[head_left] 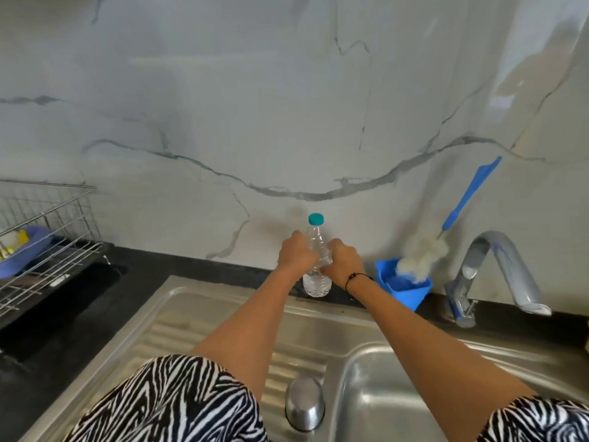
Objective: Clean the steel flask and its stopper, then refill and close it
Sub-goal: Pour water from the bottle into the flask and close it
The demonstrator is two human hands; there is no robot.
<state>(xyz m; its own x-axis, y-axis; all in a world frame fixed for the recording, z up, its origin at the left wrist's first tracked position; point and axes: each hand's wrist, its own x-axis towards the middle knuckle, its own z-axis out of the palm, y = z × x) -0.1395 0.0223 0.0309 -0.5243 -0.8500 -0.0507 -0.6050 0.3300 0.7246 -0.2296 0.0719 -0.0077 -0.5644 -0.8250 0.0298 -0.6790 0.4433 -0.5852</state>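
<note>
We reach both arms forward over the steel sink (223, 314) and hold a clear plastic water bottle (316, 282) that stands upright at the back of the dark tabletop (47, 371), close to the marble-patterned wall (287, 106). Our left hand (294, 255) wraps the bottle's middle from the left, its fingers curled round it; our right hand (342, 258) grips it from the right, fingers likewise curled on it. The bottle's teal cap (316, 219) is on and rises above our hands.

The steel flask (305, 403) stands on the ribbed drainboard near us, between our forearms, seen from above as a rounded steel top. We cannot tell whether its stopper is in place.

Just right of our right wrist, a blue funnel (404, 290) sits by the wall with a white-headed bottle brush (424, 256) resting in it, blue handle leaning up against the wall. Further right stands the chrome tap (497, 269). At far left a wire dish rack (47, 237) holds a blue bowl (19, 253).
</note>
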